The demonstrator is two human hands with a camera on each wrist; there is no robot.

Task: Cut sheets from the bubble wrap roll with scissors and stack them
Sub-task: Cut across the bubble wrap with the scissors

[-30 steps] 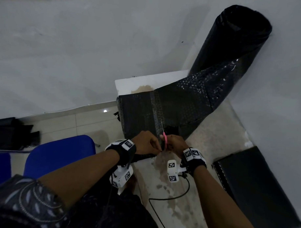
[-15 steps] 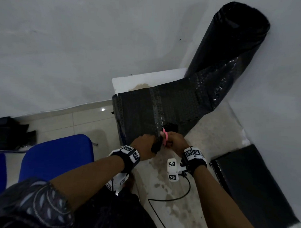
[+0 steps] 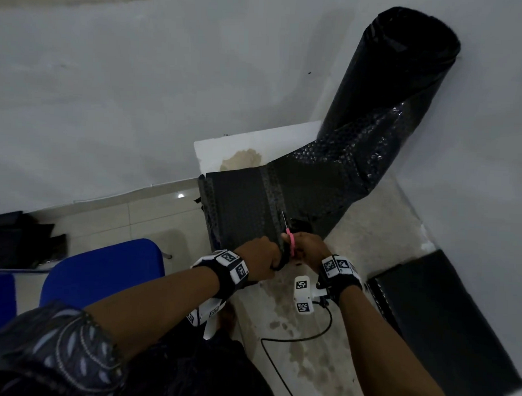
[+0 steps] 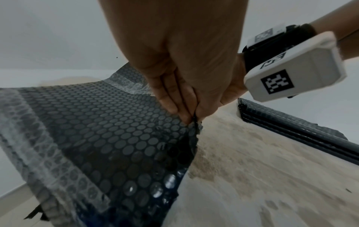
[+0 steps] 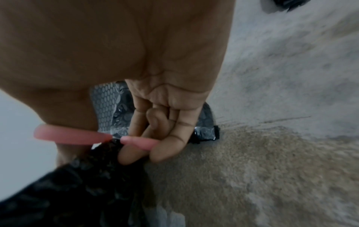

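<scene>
Bubble wrap (image 3: 247, 209) lies flat over the far end of the table (image 3: 371, 237), pulled out from the big black roll (image 3: 406, 63) that stands in the corner on the far right. Going from left to right, the free part of the sheet hangs over the left table edge, above the blue chair (image 3: 103, 269). Next comes the left hand (image 3: 259, 258), which pinches the near edge of the wrap between thumb and fingers and lifts it a little. Just beside it, almost touching, the right hand (image 3: 307, 248) holds the pink scissors (image 3: 288, 234), with its fingers through the pink loops. The thin blades point away from the person, across the width of the wrap, so the cutting line runs from the near edge to the far edge. I judge the cut is only at its beginning, and the next move should go straight forward from the right hand, while the left hand keeps the edge tight on the left side of the line. Further right, near the wall, a stack of cut sheets (image 3: 444, 322) lies on the table, well apart from both hands.
</scene>
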